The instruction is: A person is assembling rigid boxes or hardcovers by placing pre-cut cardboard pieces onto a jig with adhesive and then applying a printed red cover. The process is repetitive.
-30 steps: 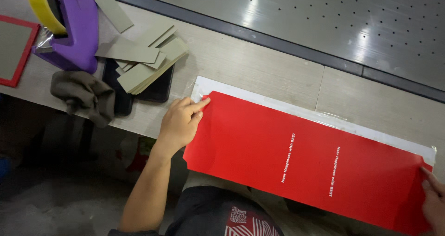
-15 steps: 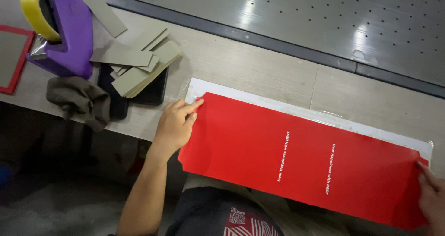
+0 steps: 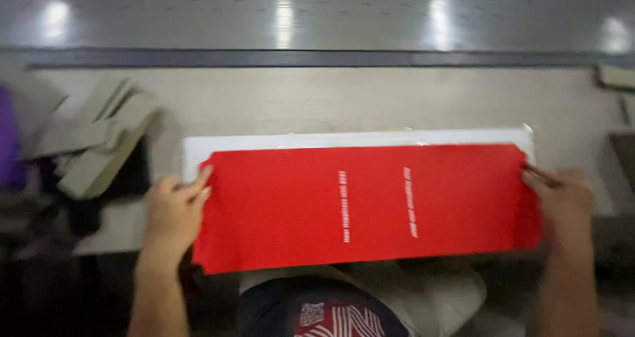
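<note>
Now, red sheet: the long red sheet [image 3: 370,205] is lying flat across the near edge of the workbench [image 3: 331,102], its front strip hanging out past the edge toward the person's body.
White backing: a white sheet [image 3: 357,140] is showing as a thin band along the far edge of the red one, the two looking stacked; whether they are joined I cannot tell.
Left hand: the left hand [image 3: 173,208] is gripping the red sheet's left end, fingers curling onto the top face near the far corner.
Right hand: the right hand [image 3: 562,201] is pinching the right end, fingertips reaching in over the edge; the blur is hiding the thumb.
Handling: it is reading as light and thin, card or coated paper, stiff enough to be staying flat where it overhangs, yet likely to be creasing if bent hard.
Surface: a smooth face, probably a bit slippery, so I judge a pinch beats a flat palm.
Where to hold: the two short ends, as both hands are doing now, are looking like the safest places; a one-end grip would probably be letting it sag or buckle.
Nearby: grey cardboard pieces [image 3: 99,142] are piling up to the left, well apart from the sheet.
</note>
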